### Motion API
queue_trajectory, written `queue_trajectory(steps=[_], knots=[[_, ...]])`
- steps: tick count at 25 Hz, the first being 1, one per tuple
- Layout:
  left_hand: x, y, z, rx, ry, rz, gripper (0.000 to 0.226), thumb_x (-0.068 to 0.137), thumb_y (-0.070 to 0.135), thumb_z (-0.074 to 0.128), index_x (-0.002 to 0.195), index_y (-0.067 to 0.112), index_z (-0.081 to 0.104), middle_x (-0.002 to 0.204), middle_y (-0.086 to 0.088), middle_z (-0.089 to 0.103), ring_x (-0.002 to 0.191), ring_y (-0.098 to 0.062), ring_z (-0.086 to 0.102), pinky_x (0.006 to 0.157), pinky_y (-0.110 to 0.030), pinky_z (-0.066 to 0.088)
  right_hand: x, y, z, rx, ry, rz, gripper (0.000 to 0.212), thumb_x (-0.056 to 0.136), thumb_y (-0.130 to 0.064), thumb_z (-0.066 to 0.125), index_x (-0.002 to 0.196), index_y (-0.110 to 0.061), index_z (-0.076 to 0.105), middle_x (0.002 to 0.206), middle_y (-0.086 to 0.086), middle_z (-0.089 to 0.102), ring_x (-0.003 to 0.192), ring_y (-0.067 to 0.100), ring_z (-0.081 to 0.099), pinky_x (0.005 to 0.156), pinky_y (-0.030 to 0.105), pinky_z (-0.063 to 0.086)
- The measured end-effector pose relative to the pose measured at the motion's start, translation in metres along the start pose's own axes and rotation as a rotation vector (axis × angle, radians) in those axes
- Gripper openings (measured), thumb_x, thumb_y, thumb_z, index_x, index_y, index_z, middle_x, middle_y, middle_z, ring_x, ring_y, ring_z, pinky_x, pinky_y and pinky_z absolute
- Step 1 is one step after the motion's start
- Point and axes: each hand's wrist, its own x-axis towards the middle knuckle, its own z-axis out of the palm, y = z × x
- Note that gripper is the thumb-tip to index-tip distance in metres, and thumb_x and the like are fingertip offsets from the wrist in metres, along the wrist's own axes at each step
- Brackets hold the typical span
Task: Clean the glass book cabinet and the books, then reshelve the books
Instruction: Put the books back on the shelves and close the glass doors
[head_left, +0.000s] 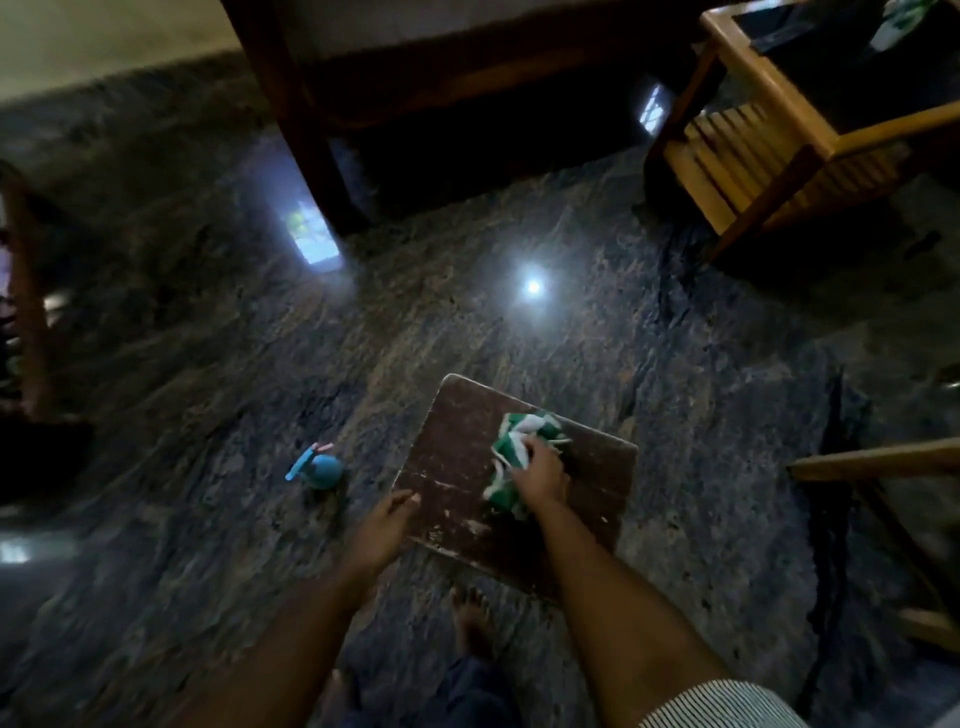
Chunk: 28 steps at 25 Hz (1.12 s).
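Two hands are seen low in the view, both on a worn brown book (457, 441) that is held flat above the dark stone floor (519, 322), at about 6 o'clock from the middle of the view. The book's edge at 9 o'clock is gripped by the left hand (387, 525): the thumb is laid on the scuffed cover, while the fingers beneath are hidden. A crumpled green and white cloth (511, 441) is bunched under the right hand (540, 470), whose curled fingers are closed around it and pressed down on the cover, toward the book's 2 o'clock corner. The frame is blurred, so finer detail of either grip cannot be told.

A bare foot (472, 621) is seen on the floor at 6 o'clock from the book, and a striped sleeve (727, 701) at the 5 o'clock corner of the view. A small blue object (322, 470) is lying on the floor at 9 o'clock from the book, near it but apart. A light wooden table (769, 119) with a slatted lower shelf is placed at 2 o'clock, and a dark wooden piece of furniture (291, 104) at 12 o'clock.
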Motion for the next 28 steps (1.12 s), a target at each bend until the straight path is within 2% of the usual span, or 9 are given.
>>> queue_trajectory(steps=[5, 8, 10, 13, 16, 19, 22, 25, 28], knots=[[-0.017, -0.005, -0.087, -0.641, 0.105, -0.153, 0.071, 0.058, 0.050, 0.081, 0.113, 0.010, 0.058, 0.104, -0.019, 0.067, 0.065, -0.026, 0.065, 0.050, -0.030, 0.053, -0.088, -0.107, 0.096, 0.123, -0.635, -0.449, 0.046, 0.082, 0.012, 0.057, 0.126, 0.005, 0.047, 0.124, 0.014, 0.055, 0.097, 0.000, 0.058, 0.079, 0.009, 0.043], [-0.015, -0.041, -0.165, -0.841, 0.306, -0.211, 0.046, 0.073, 0.026, 0.078, 0.105, -0.002, 0.061, 0.085, -0.023, 0.070, 0.061, -0.028, 0.067, 0.052, -0.033, 0.055, -0.120, -0.150, 0.179, 0.001, -0.969, -0.348, 0.035, 0.094, -0.001, 0.048, 0.128, 0.005, 0.047, 0.095, 0.004, 0.059, 0.061, -0.012, 0.058, 0.059, 0.005, 0.046], [0.001, -0.074, -0.218, -0.824, 0.444, -0.266, 0.025, 0.086, 0.009, 0.064, 0.105, -0.007, 0.059, 0.083, -0.025, 0.068, 0.057, -0.028, 0.064, 0.056, -0.035, 0.056, -0.108, -0.179, 0.226, -0.130, -0.840, -0.343, 0.031, 0.095, -0.005, 0.048, 0.125, 0.002, 0.053, 0.094, 0.011, 0.064, 0.066, -0.002, 0.062, 0.057, 0.009, 0.046], [0.034, -0.116, -0.270, -0.778, 0.480, -0.271, 0.021, 0.085, 0.006, 0.064, 0.104, -0.002, 0.061, 0.085, -0.022, 0.068, 0.065, -0.030, 0.066, 0.063, -0.040, 0.058, -0.050, -0.200, 0.289, -0.564, -0.526, -0.539, 0.032, 0.090, -0.010, 0.053, 0.122, -0.007, 0.059, 0.123, 0.015, 0.060, 0.110, 0.024, 0.058, 0.090, 0.026, 0.042], [0.096, -0.163, -0.300, -0.766, 0.533, -0.289, 0.023, 0.085, 0.005, 0.064, 0.107, -0.001, 0.062, 0.099, -0.020, 0.066, 0.086, -0.034, 0.063, 0.085, -0.047, 0.051, 0.022, -0.191, 0.370, -0.954, -0.510, -0.701, 0.038, 0.092, -0.018, 0.051, 0.129, -0.013, 0.051, 0.135, 0.011, 0.049, 0.123, 0.027, 0.046, 0.100, 0.034, 0.035], [0.169, -0.210, -0.309, -0.792, 0.554, -0.312, 0.019, 0.086, 0.005, 0.064, 0.104, 0.001, 0.062, 0.091, -0.016, 0.066, 0.081, -0.032, 0.062, 0.075, -0.039, 0.053, 0.096, -0.162, 0.449, -1.340, -0.484, -0.879, 0.043, 0.094, -0.023, 0.044, 0.138, -0.024, 0.040, 0.142, 0.008, 0.041, 0.129, 0.028, 0.037, 0.112, 0.040, 0.021], [0.221, -0.236, -0.310, -0.842, 0.549, -0.318, 0.016, 0.086, 0.008, 0.064, 0.101, 0.008, 0.062, 0.096, -0.014, 0.067, 0.086, -0.033, 0.063, 0.071, -0.036, 0.054, 0.142, -0.143, 0.488, -1.583, -0.524, -0.895, 0.044, 0.096, -0.021, 0.037, 0.140, -0.028, 0.038, 0.138, 0.009, 0.045, 0.122, 0.032, 0.047, 0.106, 0.046, 0.029], [0.240, -0.249, -0.308, -0.932, 0.547, -0.333, 0.016, 0.085, 0.010, 0.066, 0.101, 0.012, 0.062, 0.102, -0.013, 0.067, 0.094, -0.033, 0.063, 0.088, -0.043, 0.050, 0.149, -0.144, 0.496, -1.610, -0.519, -0.936, 0.038, 0.096, -0.022, 0.040, 0.134, -0.020, 0.046, 0.128, 0.011, 0.055, 0.113, 0.031, 0.056, 0.090, 0.038, 0.045], [0.203, -0.244, -0.309, -1.064, 0.594, -0.357, 0.017, 0.085, 0.011, 0.066, 0.101, 0.012, 0.062, 0.098, -0.013, 0.067, 0.091, -0.031, 0.063, 0.084, -0.039, 0.051, 0.113, -0.162, 0.487, -1.563, -0.516, -0.938, 0.038, 0.095, -0.022, 0.043, 0.132, -0.016, 0.046, 0.123, 0.013, 0.058, 0.110, 0.030, 0.057, 0.086, 0.035, 0.045]])
